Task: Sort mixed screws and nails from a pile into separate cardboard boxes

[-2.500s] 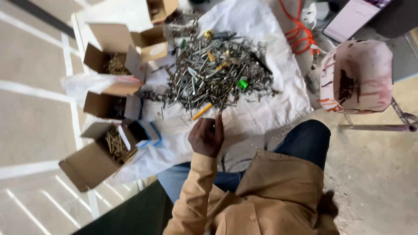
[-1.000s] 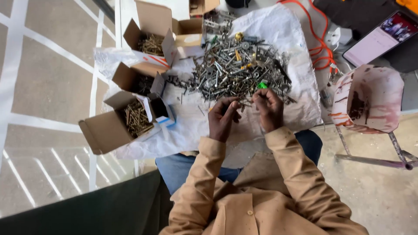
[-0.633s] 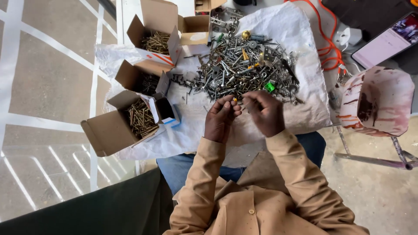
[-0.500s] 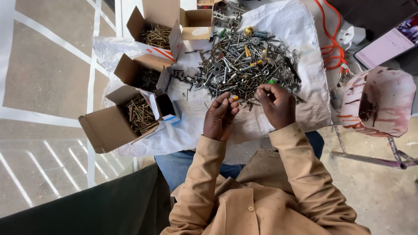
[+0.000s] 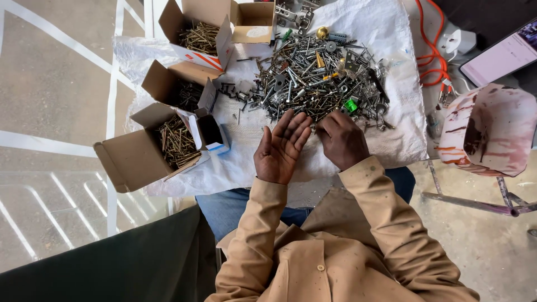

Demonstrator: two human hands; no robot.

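Note:
A big pile of mixed screws, nails and metal fittings (image 5: 313,84) lies on a white woven sack (image 5: 391,134) spread over my lap. My left hand (image 5: 281,148) is held palm up with the fingers spread, at the pile's near edge, and nothing shows in the palm. My right hand (image 5: 342,138) lies palm down beside it, its fingertips touching the screws at the pile's near edge; what they pinch is hidden. A small green plastic piece (image 5: 351,104) sits in the pile just beyond the right hand.
Three open cardboard boxes of sorted screws stand at the left: a near one (image 5: 146,150), a middle one (image 5: 178,85) and a far one (image 5: 197,28). An orange cable (image 5: 433,53), a phone (image 5: 499,56) and a paint-stained bucket (image 5: 486,131) are at the right.
My left hand has turned from a closed, pinching pose to an open palm facing up. My right hand has come down onto the pile's near edge. The view has shifted closer.

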